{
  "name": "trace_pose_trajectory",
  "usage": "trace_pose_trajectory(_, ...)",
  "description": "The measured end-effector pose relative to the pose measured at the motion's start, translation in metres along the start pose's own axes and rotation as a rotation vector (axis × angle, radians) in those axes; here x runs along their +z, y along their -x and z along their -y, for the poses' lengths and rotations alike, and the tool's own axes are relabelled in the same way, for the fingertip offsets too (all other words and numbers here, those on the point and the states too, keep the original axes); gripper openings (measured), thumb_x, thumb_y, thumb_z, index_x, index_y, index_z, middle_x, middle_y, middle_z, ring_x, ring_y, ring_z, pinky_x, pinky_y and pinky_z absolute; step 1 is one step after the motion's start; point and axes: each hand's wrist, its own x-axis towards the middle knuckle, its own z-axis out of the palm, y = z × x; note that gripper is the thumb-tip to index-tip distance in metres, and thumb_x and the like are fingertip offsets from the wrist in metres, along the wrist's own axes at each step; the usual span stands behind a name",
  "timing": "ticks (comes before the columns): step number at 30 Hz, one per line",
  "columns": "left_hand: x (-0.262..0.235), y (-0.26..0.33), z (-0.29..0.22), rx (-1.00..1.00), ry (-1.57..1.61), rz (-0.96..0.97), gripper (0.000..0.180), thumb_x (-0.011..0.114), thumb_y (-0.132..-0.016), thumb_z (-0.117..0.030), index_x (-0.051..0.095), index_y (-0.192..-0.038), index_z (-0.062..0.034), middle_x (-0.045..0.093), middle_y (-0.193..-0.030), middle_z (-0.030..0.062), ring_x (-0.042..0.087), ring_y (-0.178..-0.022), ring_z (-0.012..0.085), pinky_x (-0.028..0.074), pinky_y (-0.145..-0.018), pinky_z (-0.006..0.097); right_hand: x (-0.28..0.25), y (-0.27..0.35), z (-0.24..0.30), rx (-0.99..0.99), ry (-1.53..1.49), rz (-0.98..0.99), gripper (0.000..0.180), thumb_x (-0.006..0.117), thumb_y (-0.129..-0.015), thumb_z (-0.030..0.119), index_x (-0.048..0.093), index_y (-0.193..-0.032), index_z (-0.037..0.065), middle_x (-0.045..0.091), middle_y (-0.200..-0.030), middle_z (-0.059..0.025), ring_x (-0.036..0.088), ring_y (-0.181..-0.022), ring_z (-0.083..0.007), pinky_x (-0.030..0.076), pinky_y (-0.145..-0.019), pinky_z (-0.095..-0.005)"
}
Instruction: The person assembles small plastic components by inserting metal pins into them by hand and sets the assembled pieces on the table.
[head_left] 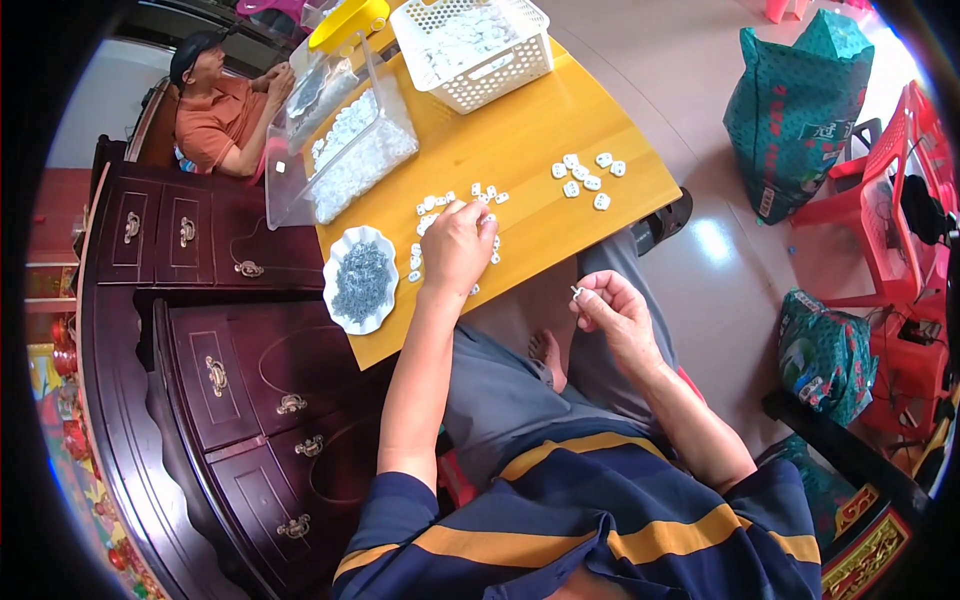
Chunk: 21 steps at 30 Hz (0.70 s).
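Note:
My left hand [458, 245] is over the near part of the yellow wooden table [540, 120], its fingers curled down among small white plastic pieces [428, 204]; whatever they grip is hidden. My right hand [617, 315] is off the table edge, above my right leg, with thumb and fingertips pinching a small white piece [577, 292]. Left of my left hand stands a white scalloped dish [333, 312] full of small grey metal-looking parts [364, 280]. A separate group of white pieces with dark holes [591, 182] lies towards the table's right edge.
A white perforated basket [495, 85] of white pieces stands at the back, beside a clear plastic bin [385, 150] and a yellow container [350, 22]. Another person [225, 110] sits at far left. Dark drawers [190, 235] flank the table; green bags [795, 110] and red chairs [870, 215] are right.

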Motion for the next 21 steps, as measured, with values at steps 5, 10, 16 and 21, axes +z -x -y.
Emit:
trace_pose_trajectory(5,0.009,-0.007,0.0,0.041,-0.144,0.022,0.008,0.068,-0.085,-0.015,0.07,-0.087,-0.0068,0.068,-0.084,0.0122,0.067,-0.077,0.0336,0.054,-0.069,0.045,-0.002,0.0,-0.002,-0.006,0.006,0.021,0.011,0.062,-0.101,0.012,0.06,-0.108,0.004,0.065,-0.089,-0.0011,0.057,-0.074,-0.0053,0.049,-0.07,-0.0201)
trace_pose_trajectory(10,0.009,-0.012,0.01,0.096,-0.136,-0.019,0.008,0.066,-0.086,-0.013,0.068,-0.087,-0.0055,0.068,-0.083,0.012,0.067,-0.074,0.032,0.053,-0.065,0.045,0.001,0.002,-0.003,0.007,0.006,0.025,0.01,0.062,-0.101,0.013,0.061,-0.107,0.005,0.065,-0.089,-0.0011,0.058,-0.074,-0.0055,0.049,-0.069,-0.0199)
trace_pose_trajectory(16,-0.011,0.011,-0.011,-0.323,0.803,0.164,0.009,0.059,-0.096,-0.009,0.065,-0.092,-0.0025,0.065,-0.077,0.0019,0.057,-0.058,0.0066,0.049,-0.054,0.024,0.001,0.003,-0.003,0.017,0.02,0.023,0.011,0.061,-0.101,0.012,0.06,-0.108,0.004,0.065,-0.089,-0.0005,0.057,-0.074,-0.0047,0.049,-0.068,-0.019)
trace_pose_trajectory(21,-0.022,0.055,-0.042,-0.46,1.14,0.263,0.011,0.061,-0.099,-0.01,0.064,-0.107,-0.0032,0.065,-0.08,0.0002,0.055,-0.061,0.0021,0.047,-0.056,0.017,0.008,0.005,-0.004,0.035,0.082,0.058,0.009,0.062,-0.101,0.011,0.061,-0.107,0.004,0.065,-0.09,-0.0006,0.058,-0.078,-0.0056,0.049,-0.073,-0.0215)
